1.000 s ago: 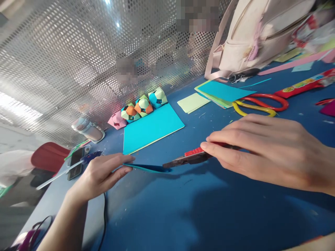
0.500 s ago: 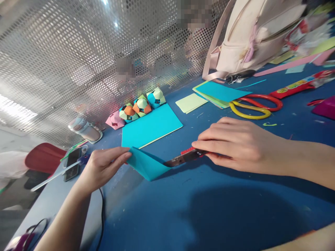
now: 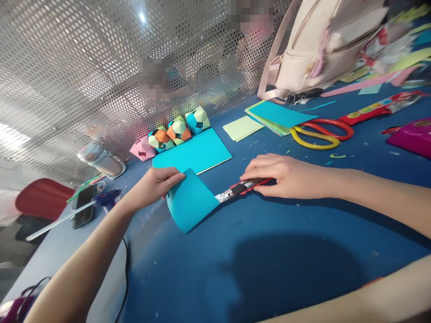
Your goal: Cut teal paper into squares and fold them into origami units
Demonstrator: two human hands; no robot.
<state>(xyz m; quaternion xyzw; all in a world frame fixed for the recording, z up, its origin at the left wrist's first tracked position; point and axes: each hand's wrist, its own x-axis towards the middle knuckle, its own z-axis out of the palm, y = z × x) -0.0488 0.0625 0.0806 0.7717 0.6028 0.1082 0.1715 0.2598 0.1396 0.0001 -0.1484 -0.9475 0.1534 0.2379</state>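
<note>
My left hand [image 3: 156, 186] pinches the upper left corner of a folded sheet of blue paper [image 3: 192, 204] and holds it raised off the table. My right hand [image 3: 286, 177] grips a utility knife [image 3: 247, 185] with a red and black handle. The knife's metal front end meets the right corner of the blue paper; whether the tip is inside the fold is hidden. Behind the paper lies a flat stack of blue sheets [image 3: 202, 150], with several folded paper balls [image 3: 178, 130] in a row along its far edge.
Scissors [image 3: 316, 144] with red and yellow handles lie to the right, beside coloured sheets [image 3: 283, 112]. A backpack [image 3: 323, 45] stands behind. On the left are a bottle [image 3: 104, 161], a phone [image 3: 84, 206] and a glue gun [image 3: 107, 198]. A forearm [image 3: 363, 298] rests at lower right.
My left hand has lifted and turned the blue paper, so its broad face now shows more. The knife has moved slightly up with my right hand and still meets the paper's right corner.
</note>
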